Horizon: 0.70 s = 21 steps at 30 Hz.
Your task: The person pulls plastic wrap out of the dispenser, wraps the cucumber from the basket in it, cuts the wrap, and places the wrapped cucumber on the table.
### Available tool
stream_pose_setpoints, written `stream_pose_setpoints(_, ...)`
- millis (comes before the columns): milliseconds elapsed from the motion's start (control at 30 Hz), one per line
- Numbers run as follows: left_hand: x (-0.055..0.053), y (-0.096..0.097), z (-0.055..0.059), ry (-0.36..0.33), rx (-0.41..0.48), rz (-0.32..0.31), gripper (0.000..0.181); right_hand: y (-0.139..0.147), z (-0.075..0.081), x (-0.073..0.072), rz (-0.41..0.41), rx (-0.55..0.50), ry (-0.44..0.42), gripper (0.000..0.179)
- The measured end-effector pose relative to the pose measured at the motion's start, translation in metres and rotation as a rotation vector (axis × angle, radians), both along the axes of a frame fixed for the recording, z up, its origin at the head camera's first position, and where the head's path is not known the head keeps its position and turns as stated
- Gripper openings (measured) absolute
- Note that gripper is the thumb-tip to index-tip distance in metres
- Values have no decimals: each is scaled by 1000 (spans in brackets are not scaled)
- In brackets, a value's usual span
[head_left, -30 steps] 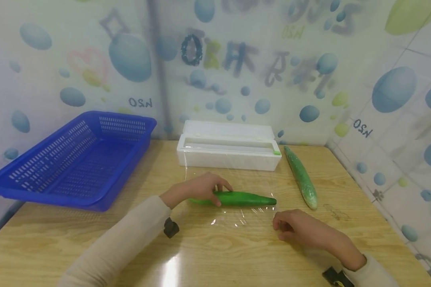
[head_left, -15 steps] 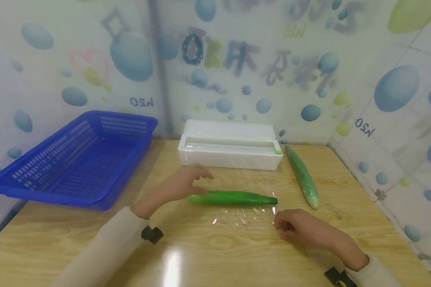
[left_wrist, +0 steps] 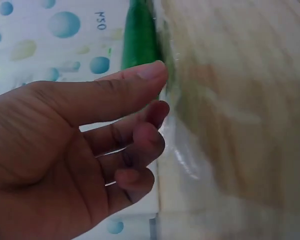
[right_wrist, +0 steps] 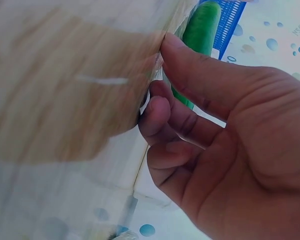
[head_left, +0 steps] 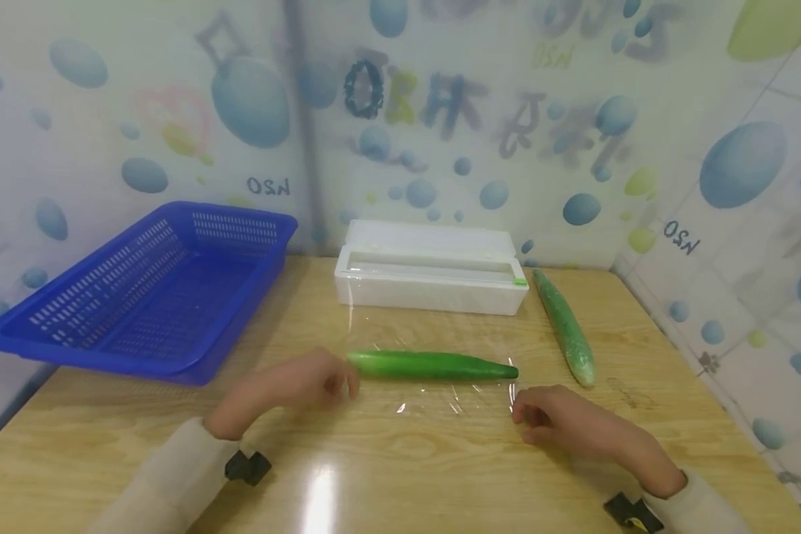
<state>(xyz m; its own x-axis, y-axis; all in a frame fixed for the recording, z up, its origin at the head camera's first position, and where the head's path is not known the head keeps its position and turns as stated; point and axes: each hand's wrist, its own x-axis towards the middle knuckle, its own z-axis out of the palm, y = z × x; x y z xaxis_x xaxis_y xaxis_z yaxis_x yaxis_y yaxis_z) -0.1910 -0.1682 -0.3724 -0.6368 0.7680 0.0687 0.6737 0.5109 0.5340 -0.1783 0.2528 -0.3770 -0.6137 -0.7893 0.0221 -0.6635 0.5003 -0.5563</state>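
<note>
Just off the paler left end of the green cucumber (head_left: 434, 366), I have the left hand (head_left: 314, 378) slightly blurred in the head view, its fingers loosely curled and holding nothing; my left wrist feed shows the thumb standing apart from the other fingers. The right hand (head_left: 564, 419) is bent at the near right corner of the clear film (head_left: 455, 399), thumb and fingertips at its edge (from where I sit I cannot tell whether they grip it or merely touch it). Between the hands, the cucumber lies crosswise on the film, narrowing to a dark tip on the right, near the right hand but apart from it. Bright glints mark the film just on my side of the cucumber. Behind, the film runs back to the white box (head_left: 430, 293), which has its lid (head_left: 430, 239) raised at the rear and a small green tab (head_left: 520, 281) at its right front. Right of the box I see a second cucumber (head_left: 566, 330), slanting towards me with pale glints along it. Far left sits the blue basket (head_left: 100, 362), with slotted sides. All this rests on the wooden table (head_left: 400, 475), pushed close to a wall (head_left: 480, 163) patterned with blue and green spots.
</note>
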Motion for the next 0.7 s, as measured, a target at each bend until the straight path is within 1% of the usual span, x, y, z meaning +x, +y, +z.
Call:
stream_pose_setpoints(100,0,1,-6,-11,7,-11,28,0,0,0,-6,2,-19,16)
stream_pose_setpoints(200,0,2,-9,-27,23,7,27,0,1,-1,-14,7,-32,16)
stream_pose_setpoints(300,1,3,-8,-43,30,18,23,0,1,-1,-14,11,-26,18)
stream_pose_setpoints(433,1,3,-5,-77,9,32,20,0,0,-2,4,14,-2,19)
stream_pose_setpoints(567,1,2,-4,-77,-12,21,21,-1,0,-2,22,2,5,18)
stream_pose_setpoints(700,0,2,-5,-68,-17,4,22,-1,1,0,18,-2,-12,17)
